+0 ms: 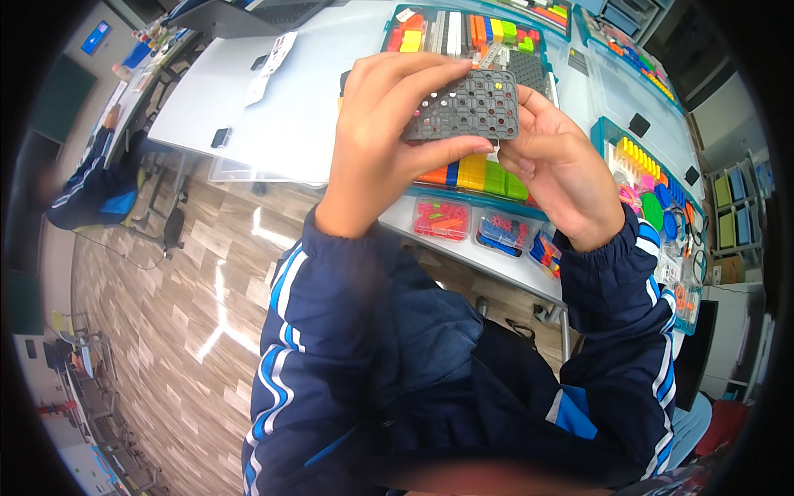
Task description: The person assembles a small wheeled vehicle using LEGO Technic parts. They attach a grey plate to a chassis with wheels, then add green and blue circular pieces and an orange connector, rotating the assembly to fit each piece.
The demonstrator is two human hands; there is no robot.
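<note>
Raised above the table, a dark grey building plate (475,109) full of small holes is held up between both hands. My left hand (372,124) grips it from the left, fingers over the top edge and thumb along the bottom edge. At the plate's right edge, the fingers of my right hand (558,153) are bent against it, partly hidden behind. A light grey holed piece (490,56) shows at the plate's top edge; whether it is joined to the plate I cannot tell. Behind the hands lies a teal-edged tray (463,196) of coloured building parts.
Small clear boxes of red pieces (442,219) and blue pieces (503,231) stand at the near table edge. Another tray (653,178) holds yellow, green and blue parts on the right. A paper strip (271,68) and a laptop (240,16) lie farther left. Another person (95,186) sits far left.
</note>
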